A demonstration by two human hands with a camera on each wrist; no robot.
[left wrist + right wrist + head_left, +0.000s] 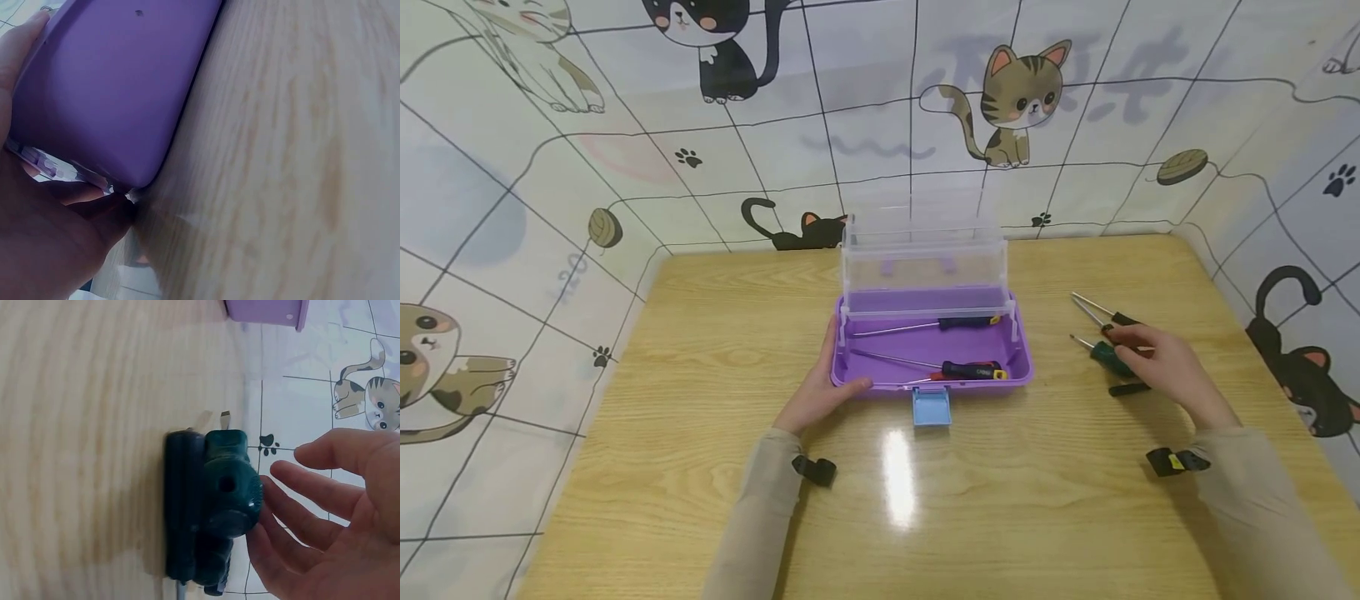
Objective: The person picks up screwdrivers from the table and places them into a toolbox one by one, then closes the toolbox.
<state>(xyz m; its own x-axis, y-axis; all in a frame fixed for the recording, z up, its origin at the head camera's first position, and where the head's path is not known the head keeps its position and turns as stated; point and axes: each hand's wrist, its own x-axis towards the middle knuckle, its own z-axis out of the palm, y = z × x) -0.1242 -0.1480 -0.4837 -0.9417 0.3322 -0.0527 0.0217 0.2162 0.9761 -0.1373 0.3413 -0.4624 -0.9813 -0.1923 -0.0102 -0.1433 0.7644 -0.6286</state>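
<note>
A purple toolbox (887,343) stands on the table with its clear lid (925,279) raised and its blue latch (932,408) hanging down in front. My left hand (822,385) grips the box's left end, thumb over the front rim and fingers along the side. Inside lie a black-handled screwdriver (964,322) at the back, another black one (973,372) in front, and a partly hidden red one (937,377). At the right, my right hand (1168,367) hovers over several screwdrivers, nearest the stubby green screwdriver (230,481), with fingers loosely bent and holding nothing.
Beside the green screwdriver lie a dark handle (1127,389) and two long-shafted screwdrivers (1092,302), partly covered by the hand. Cat-patterned cloth (865,100) rises behind the wooden table (737,333) and at both sides.
</note>
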